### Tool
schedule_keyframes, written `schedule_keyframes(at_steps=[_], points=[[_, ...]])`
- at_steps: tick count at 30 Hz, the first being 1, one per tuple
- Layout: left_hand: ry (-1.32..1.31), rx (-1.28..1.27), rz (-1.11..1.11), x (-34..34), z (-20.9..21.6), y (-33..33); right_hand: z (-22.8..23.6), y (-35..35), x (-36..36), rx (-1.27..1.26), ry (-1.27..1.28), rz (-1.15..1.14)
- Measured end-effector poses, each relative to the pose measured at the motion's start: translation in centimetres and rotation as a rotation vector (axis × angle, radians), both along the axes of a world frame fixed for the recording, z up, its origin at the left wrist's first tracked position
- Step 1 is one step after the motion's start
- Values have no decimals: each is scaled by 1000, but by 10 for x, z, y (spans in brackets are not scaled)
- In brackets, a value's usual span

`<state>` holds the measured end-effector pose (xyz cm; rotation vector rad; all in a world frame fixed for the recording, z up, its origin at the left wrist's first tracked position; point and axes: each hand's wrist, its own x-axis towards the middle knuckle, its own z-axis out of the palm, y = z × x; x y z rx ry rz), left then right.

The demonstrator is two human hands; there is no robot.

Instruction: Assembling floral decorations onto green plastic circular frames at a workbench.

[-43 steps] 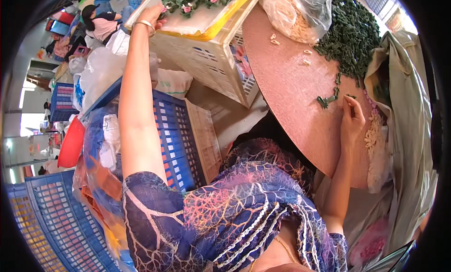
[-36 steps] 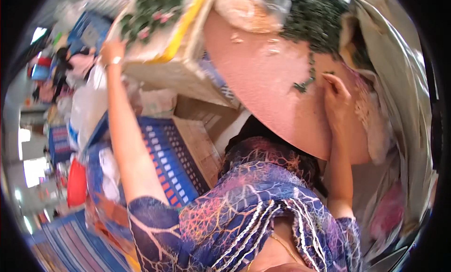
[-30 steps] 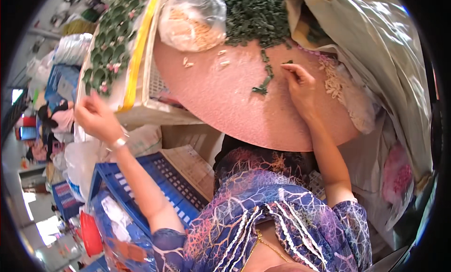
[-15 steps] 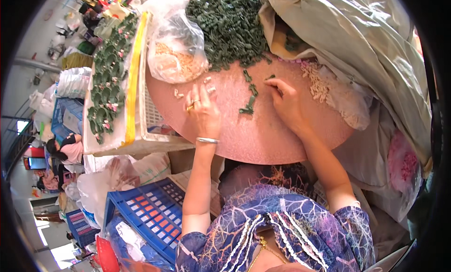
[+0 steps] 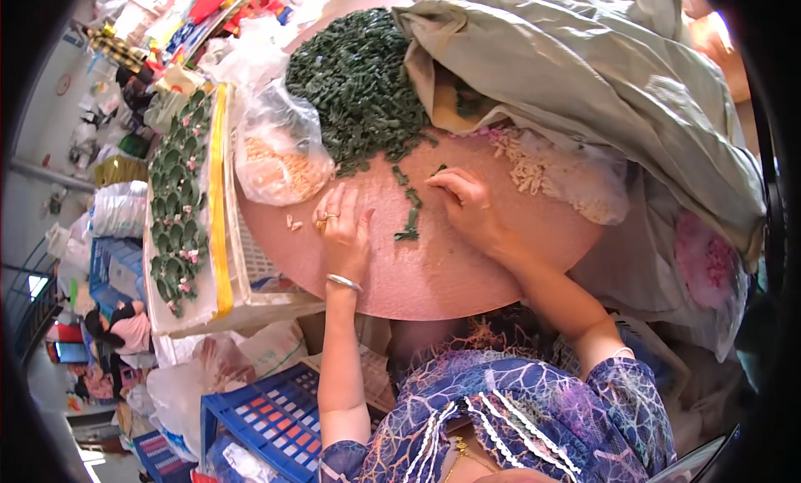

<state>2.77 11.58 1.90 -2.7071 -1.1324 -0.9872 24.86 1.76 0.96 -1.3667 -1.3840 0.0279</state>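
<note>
My left hand (image 5: 343,237), with a ring and a silver bangle, rests on the round pink tabletop (image 5: 380,283), fingers stretched out. Two small pale pieces (image 5: 292,223) lie just left of it; anything under the fingers is hidden. My right hand (image 5: 467,201) is closed in a pinch, with a small dark green piece (image 5: 439,169) at its fingertips. Between the hands a short line of dark green pieces (image 5: 410,206) lies on the table. Beyond them spreads a large heap of similar dark green pieces (image 5: 359,83).
A clear bag of pale orange bits (image 5: 279,166) stands beyond my left hand. Pale pieces (image 5: 534,166) lie at the right by a greyish cloth (image 5: 567,74). On the left, a white crate (image 5: 242,258) carries green leaf-shaped pieces; a blue basket (image 5: 275,408) sits below.
The whole view has shifted, so the table appears lower and further left. The pale pieces by my left fingertips no longer show. My right hand keeps its pinch on the green piece.
</note>
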Motion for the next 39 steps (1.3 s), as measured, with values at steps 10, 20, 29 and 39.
schedule_keyframes(at_steps=[10,20,29,39], points=[[-203,179,-97,8,-24,11,36,71,154,-362,-344,-160],[-323,157,-92,12,-19,22,49,114,144,-758,-623,-19],[381,185,-613,46,-15,-17,48,-19,24,-332,-316,-22],[494,378,-258,75,-3,63,20,-85,-22,-379,-155,-8]])
